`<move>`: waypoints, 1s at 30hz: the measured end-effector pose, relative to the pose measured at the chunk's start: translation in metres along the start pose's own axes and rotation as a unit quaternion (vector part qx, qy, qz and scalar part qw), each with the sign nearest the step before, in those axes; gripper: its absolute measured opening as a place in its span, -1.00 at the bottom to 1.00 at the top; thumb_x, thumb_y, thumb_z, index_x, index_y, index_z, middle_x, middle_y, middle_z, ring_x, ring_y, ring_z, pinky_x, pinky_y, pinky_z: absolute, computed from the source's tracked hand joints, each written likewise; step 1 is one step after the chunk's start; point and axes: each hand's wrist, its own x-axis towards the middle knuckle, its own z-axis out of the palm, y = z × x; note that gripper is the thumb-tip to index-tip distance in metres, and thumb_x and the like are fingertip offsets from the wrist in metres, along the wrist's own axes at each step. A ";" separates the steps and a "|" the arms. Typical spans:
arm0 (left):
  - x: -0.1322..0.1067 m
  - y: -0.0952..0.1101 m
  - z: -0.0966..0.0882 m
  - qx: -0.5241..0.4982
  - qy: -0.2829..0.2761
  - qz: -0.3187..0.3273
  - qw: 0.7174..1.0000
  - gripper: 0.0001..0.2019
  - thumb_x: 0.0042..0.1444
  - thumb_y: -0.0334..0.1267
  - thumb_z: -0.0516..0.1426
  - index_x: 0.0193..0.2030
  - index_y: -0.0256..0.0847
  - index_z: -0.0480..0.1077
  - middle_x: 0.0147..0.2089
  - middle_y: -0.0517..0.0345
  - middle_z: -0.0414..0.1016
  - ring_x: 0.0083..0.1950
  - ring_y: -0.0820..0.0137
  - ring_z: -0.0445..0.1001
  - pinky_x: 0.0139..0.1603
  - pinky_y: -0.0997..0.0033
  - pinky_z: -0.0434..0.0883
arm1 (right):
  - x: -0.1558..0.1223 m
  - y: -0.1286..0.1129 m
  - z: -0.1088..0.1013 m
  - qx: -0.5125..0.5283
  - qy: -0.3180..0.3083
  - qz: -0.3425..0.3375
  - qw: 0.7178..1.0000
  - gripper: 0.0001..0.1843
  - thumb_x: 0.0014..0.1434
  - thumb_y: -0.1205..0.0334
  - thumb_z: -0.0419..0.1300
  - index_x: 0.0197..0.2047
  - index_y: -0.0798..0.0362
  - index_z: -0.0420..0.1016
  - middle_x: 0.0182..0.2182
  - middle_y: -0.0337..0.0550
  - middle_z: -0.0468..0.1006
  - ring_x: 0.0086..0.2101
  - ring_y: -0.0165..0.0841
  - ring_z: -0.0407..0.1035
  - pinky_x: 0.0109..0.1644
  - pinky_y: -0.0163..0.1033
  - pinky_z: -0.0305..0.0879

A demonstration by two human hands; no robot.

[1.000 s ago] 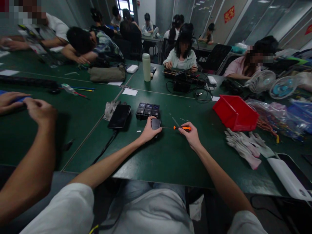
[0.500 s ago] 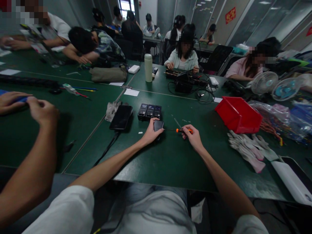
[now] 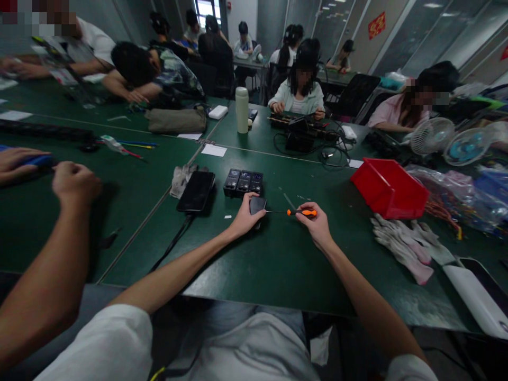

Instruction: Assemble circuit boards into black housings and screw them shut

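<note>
My left hand (image 3: 246, 216) is closed around a small dark box-shaped device (image 3: 257, 205) over the green table, thumb on its near side. An orange-and-black screwdriver (image 3: 307, 212) is pinched in my right hand (image 3: 316, 221). Its thin shaft points left, and the tip meets the device's right side by my left thumb; the exact contact is too small to make out. Just behind the device stands a black block of three modules (image 3: 243, 182). A black smartphone (image 3: 196, 191) lies to the left, propped against a grey glove (image 3: 181, 181).
On the right are a red bin (image 3: 389, 188), work gloves (image 3: 405, 246), a white power bank (image 3: 474, 299) and bagged wires (image 3: 456, 196). A pale green bottle (image 3: 242, 110) stands farther back. At left, a co-worker's hands (image 3: 75, 182) hold something blue; more people sit around the tables.
My right fingers have shifted on the screwdriver, so more of its orange handle shows. My left hand and the device stay in place. The neighbour's near hand has moved slightly right.
</note>
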 end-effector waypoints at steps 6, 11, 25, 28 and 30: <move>0.000 0.001 0.001 -0.006 0.004 0.005 1.000 -0.51 0.01 -0.18 0.18 0.08 -0.09 0.13 -0.06 0.16 0.25 -0.15 0.39 0.34 -0.06 0.34 0.32 | -0.001 0.001 -0.002 0.010 -0.015 0.023 1.000 -0.69 0.00 0.06 0.34 -0.23 0.01 0.41 -0.28 -0.19 0.50 -0.31 -0.34 0.40 -0.18 -0.21 0.37; -0.001 0.002 0.002 -0.016 0.000 -0.003 1.000 -0.49 0.01 -0.18 0.19 0.09 -0.08 0.12 -0.06 0.15 0.26 -0.16 0.40 0.34 -0.09 0.35 0.33 | -0.001 0.003 -0.002 0.034 -0.035 0.067 0.997 -0.73 0.16 -0.02 0.19 -0.29 0.03 0.40 -0.55 -0.26 0.44 -0.54 -0.43 0.32 -0.45 -0.31 0.29; -0.001 0.006 0.001 -0.010 0.003 0.001 1.000 -0.47 0.00 -0.18 0.21 0.10 -0.09 0.12 -0.04 0.15 0.27 -0.13 0.41 0.35 -0.06 0.36 0.33 | 0.001 0.005 -0.002 0.000 -0.007 0.001 1.000 -0.70 0.00 0.14 0.34 -0.20 0.01 0.42 -0.20 -0.16 0.49 -0.18 -0.30 0.40 -0.06 -0.17 0.35; -0.001 0.009 0.001 -0.015 -0.011 0.007 1.000 -0.41 -0.03 -0.22 0.23 0.13 -0.11 0.10 -0.07 0.15 0.27 -0.17 0.42 0.34 -0.10 0.39 0.34 | 0.001 0.005 -0.001 -0.001 -0.016 0.025 1.000 -0.72 0.07 0.05 0.28 -0.21 0.01 0.42 -0.28 -0.17 0.50 -0.33 -0.35 0.41 -0.27 -0.24 0.38; -0.001 0.011 0.000 -0.013 -0.016 0.017 1.000 -0.38 -0.05 -0.26 0.24 0.15 -0.11 0.09 -0.08 0.15 0.28 -0.17 0.43 0.34 -0.10 0.40 0.34 | 0.001 0.006 -0.001 -0.001 -0.024 0.044 0.999 -0.72 0.16 -0.02 0.19 -0.24 0.03 0.42 -0.42 -0.20 0.49 -0.47 -0.40 0.37 -0.41 -0.29 0.33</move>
